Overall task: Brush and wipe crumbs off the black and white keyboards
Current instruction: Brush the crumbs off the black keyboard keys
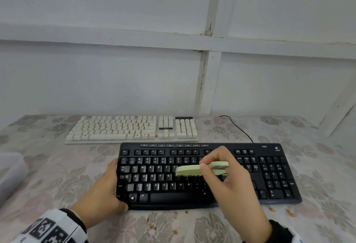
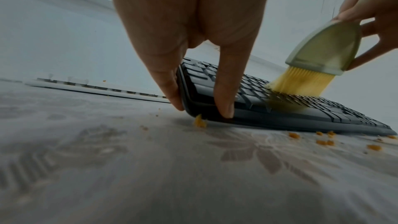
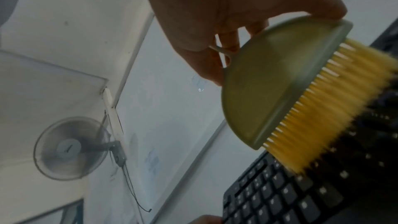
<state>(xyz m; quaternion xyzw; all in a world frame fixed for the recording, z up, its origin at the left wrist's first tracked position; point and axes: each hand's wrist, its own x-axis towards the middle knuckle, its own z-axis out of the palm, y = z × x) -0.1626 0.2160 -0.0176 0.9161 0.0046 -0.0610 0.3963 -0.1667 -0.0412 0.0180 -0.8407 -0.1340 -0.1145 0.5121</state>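
Observation:
The black keyboard (image 1: pixel 208 175) lies near me on the flowered cloth. My left hand (image 1: pixel 107 186) grips its left end, fingers on the side edge and thumb on the front corner (image 2: pixel 224 101). My right hand (image 1: pixel 227 177) holds a pale green brush (image 1: pixel 194 169) by its handle. Its yellow bristles (image 2: pixel 301 83) touch the middle keys of the black keyboard (image 2: pixel 280 105). In the right wrist view the brush (image 3: pixel 280 83) sweeps over the black keyboard (image 3: pixel 290 198). The white keyboard (image 1: pixel 133 129), behind the black one, has orange crumbs among its keys.
Orange crumbs (image 1: pixel 289 212) lie on the cloth along the black keyboard's front edge, also crumbs (image 2: pixel 293 135) near my left hand. A black cable (image 1: pixel 238 127) runs from behind the keyboards. A translucent box (image 1: pixel 11 175) sits at the left edge. A white wall stands close behind.

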